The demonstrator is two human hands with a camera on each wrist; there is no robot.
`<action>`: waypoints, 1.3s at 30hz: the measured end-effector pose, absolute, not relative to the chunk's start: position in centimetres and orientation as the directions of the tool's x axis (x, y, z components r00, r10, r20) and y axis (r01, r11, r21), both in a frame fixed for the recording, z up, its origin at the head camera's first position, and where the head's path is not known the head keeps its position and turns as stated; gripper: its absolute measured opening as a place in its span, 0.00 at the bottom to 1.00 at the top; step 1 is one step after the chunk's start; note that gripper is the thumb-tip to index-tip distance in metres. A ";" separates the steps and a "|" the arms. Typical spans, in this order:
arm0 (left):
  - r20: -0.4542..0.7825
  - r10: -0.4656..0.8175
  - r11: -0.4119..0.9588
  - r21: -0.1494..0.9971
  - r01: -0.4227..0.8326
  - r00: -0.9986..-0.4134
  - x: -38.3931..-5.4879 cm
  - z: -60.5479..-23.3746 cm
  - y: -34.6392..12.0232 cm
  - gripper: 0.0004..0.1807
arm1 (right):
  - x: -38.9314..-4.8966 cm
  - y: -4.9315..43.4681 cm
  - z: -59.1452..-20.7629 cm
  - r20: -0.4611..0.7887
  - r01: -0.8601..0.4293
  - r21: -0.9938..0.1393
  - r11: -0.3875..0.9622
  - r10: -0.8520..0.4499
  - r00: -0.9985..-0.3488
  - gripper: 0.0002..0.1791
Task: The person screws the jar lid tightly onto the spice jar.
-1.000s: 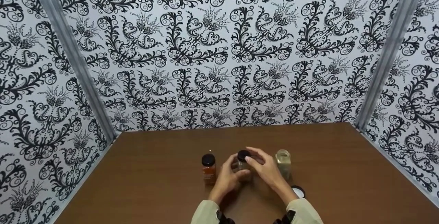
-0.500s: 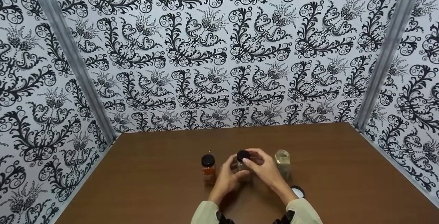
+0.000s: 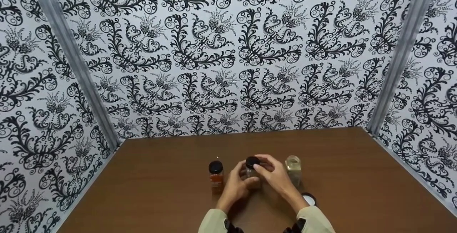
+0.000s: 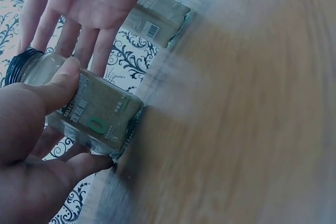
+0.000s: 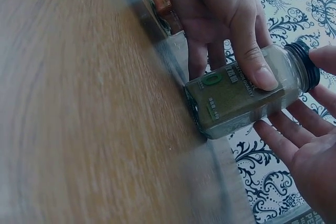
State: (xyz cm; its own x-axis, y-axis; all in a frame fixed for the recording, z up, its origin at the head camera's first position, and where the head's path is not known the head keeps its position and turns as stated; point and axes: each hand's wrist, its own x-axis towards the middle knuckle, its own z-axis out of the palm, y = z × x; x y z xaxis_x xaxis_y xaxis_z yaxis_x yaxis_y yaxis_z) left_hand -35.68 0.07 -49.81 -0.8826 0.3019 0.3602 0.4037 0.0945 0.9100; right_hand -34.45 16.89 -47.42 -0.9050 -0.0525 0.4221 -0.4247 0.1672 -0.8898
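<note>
Between the two hands stands a square glass spice jar (image 4: pixel 100 111) with greenish-brown powder, a printed label and a black screw cap (image 5: pixel 305 66). My left hand (image 3: pixel 236 186) grips the jar's body, its thumb across the label in both wrist views. My right hand (image 3: pixel 277 178) pinches the cap from the right side with thumb and fingers. The jar's base is down at the wooden tabletop. In the head view the hands hide most of its lower body.
A black-capped jar of orange-red spice (image 3: pixel 216 180) stands left of the hands. To the right is an uncapped glass jar (image 3: pixel 294 171) with pale contents. Near the right forearm a black lid (image 3: pixel 309 199) lies with its white inside up. Patterned walls (image 3: pixel 228 83) enclose the brown table (image 3: pixel 171 190).
The head view drifts slightly. My right thumb and fingers shift a little around the cap, while the left hand keeps its grip on the jar.
</note>
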 end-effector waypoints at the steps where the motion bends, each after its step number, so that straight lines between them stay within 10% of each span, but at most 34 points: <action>1: 0.361 0.300 0.096 0.910 0.404 -0.883 -35.7 -49.8 0.1 0.30 | -34.5 16.9 -47.4 0.420 -0.423 -0.891 0.166 -0.052 -0.906 0.18; 39: 0.371 0.301 0.092 0.906 0.414 -0.878 -36.2 -50.2 0.2 0.29 | -34.7 16.8 -47.6 0.420 -0.419 -0.891 0.178 -0.034 -0.907 0.19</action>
